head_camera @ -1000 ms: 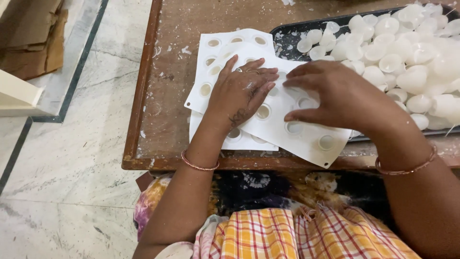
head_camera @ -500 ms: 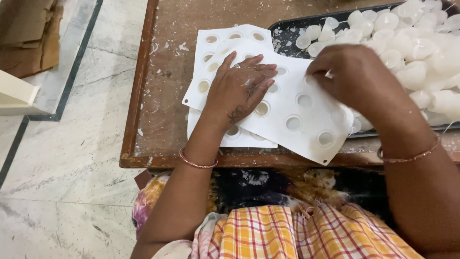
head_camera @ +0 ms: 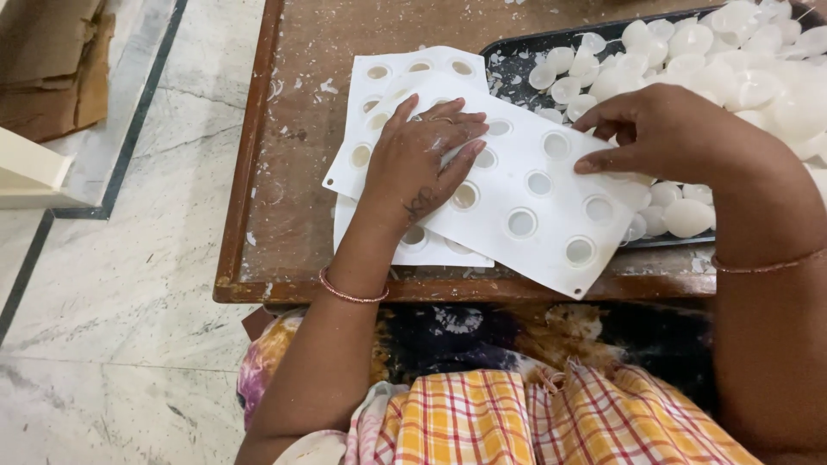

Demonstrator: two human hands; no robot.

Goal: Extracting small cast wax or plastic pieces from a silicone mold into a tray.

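Note:
A white flat sheet [head_camera: 534, 215] with round holes lies on top of more sheets of the same kind [head_camera: 379, 95] on a low wooden table [head_camera: 293, 138]. My left hand [head_camera: 422, 155] presses flat on the top sheet, fingers spread. My right hand [head_camera: 663, 129] rests at the sheet's right edge, over the rim of a dark tray [head_camera: 517, 65]; its fingers are curled and touch the sheet and the white pieces there. The tray holds several white dome-shaped pieces [head_camera: 732, 52].
The table's raised brown rim [head_camera: 250, 172] runs along the left and front. A marble floor [head_camera: 112, 293] lies to the left, with brown cardboard [head_camera: 52, 69] and a cream-coloured edge [head_camera: 30, 168] on it. My checked cloth lap [head_camera: 517, 413] is below the table.
My right hand moved from on top of the sheet to its right edge by the tray. The left hand stayed pressed on the sheet.

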